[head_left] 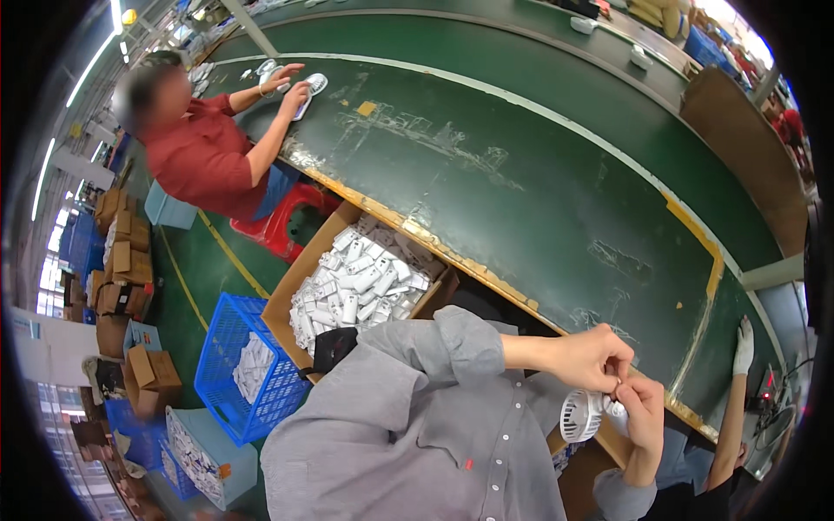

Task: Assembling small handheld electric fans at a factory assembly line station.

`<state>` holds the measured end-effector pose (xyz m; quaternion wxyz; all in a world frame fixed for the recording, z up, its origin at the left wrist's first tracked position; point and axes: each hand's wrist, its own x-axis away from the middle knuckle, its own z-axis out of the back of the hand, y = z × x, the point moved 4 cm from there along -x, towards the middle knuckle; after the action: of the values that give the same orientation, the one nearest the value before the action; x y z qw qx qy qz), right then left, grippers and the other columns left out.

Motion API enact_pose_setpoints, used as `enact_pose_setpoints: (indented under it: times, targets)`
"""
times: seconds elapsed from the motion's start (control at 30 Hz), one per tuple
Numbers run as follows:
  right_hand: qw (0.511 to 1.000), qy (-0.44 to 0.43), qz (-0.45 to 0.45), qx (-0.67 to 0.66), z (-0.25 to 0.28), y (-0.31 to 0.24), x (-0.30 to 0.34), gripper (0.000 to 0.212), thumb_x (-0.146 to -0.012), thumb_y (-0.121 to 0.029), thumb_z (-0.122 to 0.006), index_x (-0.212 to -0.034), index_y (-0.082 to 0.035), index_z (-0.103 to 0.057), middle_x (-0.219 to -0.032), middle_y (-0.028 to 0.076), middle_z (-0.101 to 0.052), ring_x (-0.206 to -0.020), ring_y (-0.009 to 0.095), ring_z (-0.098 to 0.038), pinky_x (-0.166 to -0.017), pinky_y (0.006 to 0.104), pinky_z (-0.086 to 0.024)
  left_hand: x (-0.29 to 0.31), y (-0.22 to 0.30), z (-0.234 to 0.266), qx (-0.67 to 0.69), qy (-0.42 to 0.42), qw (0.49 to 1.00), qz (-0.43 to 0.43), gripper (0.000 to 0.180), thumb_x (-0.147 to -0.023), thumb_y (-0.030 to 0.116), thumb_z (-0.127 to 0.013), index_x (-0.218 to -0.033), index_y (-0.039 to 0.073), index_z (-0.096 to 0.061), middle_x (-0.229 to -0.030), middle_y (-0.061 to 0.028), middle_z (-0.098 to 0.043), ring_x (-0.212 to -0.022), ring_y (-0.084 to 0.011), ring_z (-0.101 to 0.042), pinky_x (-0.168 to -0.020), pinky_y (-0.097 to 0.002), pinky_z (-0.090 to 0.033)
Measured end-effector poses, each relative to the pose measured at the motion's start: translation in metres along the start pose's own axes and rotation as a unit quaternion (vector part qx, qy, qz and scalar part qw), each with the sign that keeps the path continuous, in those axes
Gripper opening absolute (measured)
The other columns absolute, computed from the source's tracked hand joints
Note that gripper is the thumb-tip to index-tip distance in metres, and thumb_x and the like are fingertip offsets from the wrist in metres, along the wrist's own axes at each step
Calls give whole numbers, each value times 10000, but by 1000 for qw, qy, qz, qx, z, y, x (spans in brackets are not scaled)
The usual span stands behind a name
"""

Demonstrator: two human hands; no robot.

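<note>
A small white handheld fan point(580, 417) with a round slatted guard is held in front of my chest, at the near edge of the green bench. My right hand point(645, 415) is closed around its handle, from the right side. Over the handle's upper end my left hand point(592, 358) makes a pinch, the fingertips meeting those of the right hand. Whatever sits between the left fingertips is too small to make out.
Left of me stands a cardboard box point(280, 306) of white plastic parts, beside a blue crate point(228, 365). A co-worker in red point(201, 152) sits at the long green bench point(486, 208), handling white parts. At right, another person's white-gloved hand point(744, 347) rests on the bench.
</note>
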<state>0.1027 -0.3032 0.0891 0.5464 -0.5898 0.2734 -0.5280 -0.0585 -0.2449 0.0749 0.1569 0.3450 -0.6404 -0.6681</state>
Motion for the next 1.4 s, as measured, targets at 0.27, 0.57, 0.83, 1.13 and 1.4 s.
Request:
enact_pose_setpoints:
  times: [0.27,0.57,0.83,1.13,1.4]
  targets:
    - [999,-9,25,26,7,18,31,280,-877,-189,-612,-714,38,-626,-685,52,-615,-626,108,-538,-582,247,-404,1,-1,-25,91,-61,993,49,140,-748,72,-703,-781,-55,-652,-718,-120,-706,-654,-132,-687,-592,-239,-543]
    - [974,34,85,205,-15,-14,49,90,-781,-11,-593,-785,74,-620,-652,149,-588,-585,254,-575,-563,333,-424,17,12,-43,-158,-68,985,-33,116,-699,99,-634,-717,2,-573,-634,-162,-608,-600,-359,-599,-520,-421,-458]
    - [950,103,158,247,-26,-26,64,99,-789,17,-617,-876,49,-650,-748,165,-635,-624,314,-615,-586,356,-484,16,18,-39,-23,-49,997,52,102,-722,40,-687,-803,-20,-672,-645,-155,-658,-623,-169,-684,-568,-272,-527]
    - [948,96,201,229,-29,-14,66,78,-788,11,-604,-863,24,-623,-726,131,-621,-651,286,-591,-559,364,-484,38,14,-42,-75,12,997,30,134,-726,-43,-694,-849,-9,-655,-880,-113,-711,-744,-162,-692,-652,-276,-573]
    - [952,232,172,98,-23,7,72,167,-893,-14,-512,-887,61,-662,-774,126,-704,-636,171,-640,-633,279,-508,30,3,-33,245,60,957,144,87,-847,-71,-617,-906,-19,-580,-949,-159,-676,-861,-165,-660,-745,-285,-554]
